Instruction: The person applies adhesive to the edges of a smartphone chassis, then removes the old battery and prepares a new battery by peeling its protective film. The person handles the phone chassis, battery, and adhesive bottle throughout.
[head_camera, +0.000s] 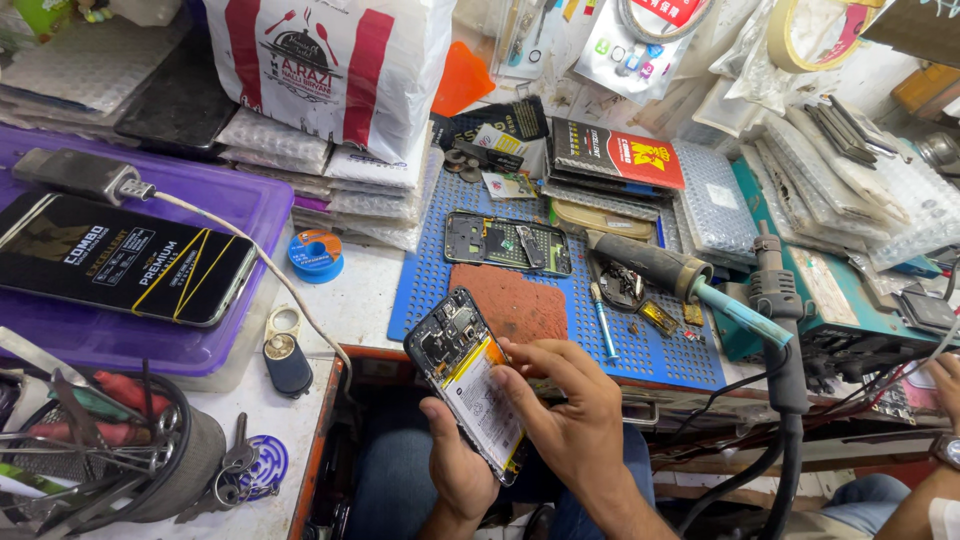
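Note:
An opened phone (462, 375) with its back cover off shows a circuit board at the top and a white-labelled battery below. My left hand (455, 465) grips it from underneath, thumb on its left edge. The fingers of my right hand (565, 410) press on the battery's right side. I hold the phone tilted above my lap, just in front of the blue work mat (420, 270). Another opened phone frame (508, 243) lies on that mat, beside a brown pad (510, 300).
A hot-air tool (660, 268) and a black soldering handle (778, 300) sit on the right. A purple box (240, 200) with a black phone carton (120, 258) is at left, a tool holder (110, 450) below it. Another person's wrist with a watch (940, 440) is at right.

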